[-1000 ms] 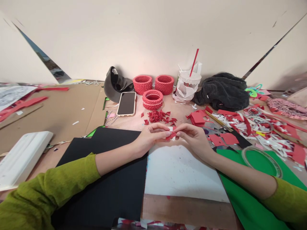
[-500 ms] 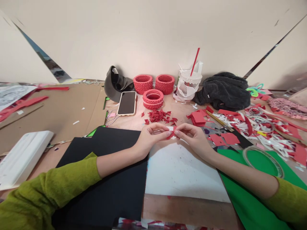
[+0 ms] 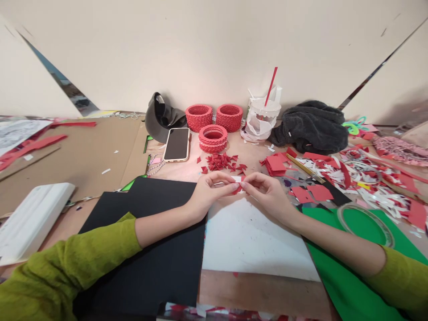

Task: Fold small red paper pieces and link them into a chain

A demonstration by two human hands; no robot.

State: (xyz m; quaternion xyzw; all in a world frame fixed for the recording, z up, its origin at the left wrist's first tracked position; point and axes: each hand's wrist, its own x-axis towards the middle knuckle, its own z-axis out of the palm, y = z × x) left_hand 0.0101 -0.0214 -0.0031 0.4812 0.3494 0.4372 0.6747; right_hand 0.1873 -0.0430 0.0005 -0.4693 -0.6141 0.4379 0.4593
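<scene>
Head camera: a small folded piece of red and white paper [image 3: 237,179] is held above the far end of a white sheet [image 3: 257,236], between the two hands. Its left side is pinched between the thumb and fingers of the left hand [image 3: 210,192], and its right side is gripped in the same way by the right hand [image 3: 270,191]. Its exact folds are hidden by the fingertips.

Just beyond the hands, a loose heap of folded red paper triangles [image 3: 219,162] is spread on the desk [image 3: 197,172], with a stack of red paper squares [image 3: 276,164] placed to its right. Behind the heap, three red paper rings are set out: a front ring [image 3: 213,143], with a back left ring [image 3: 199,119] and a back right ring [image 3: 229,118] behind it. To their left, a smartphone [image 3: 176,145] is laid near a dark cap [image 3: 157,120]; to their right, a lidded cup [image 3: 262,117] is partly wrapped in a white plastic bag.

The white sheet is flanked by black paper [image 3: 157,272] on the left and green paper [image 3: 334,263] on the right.
</scene>
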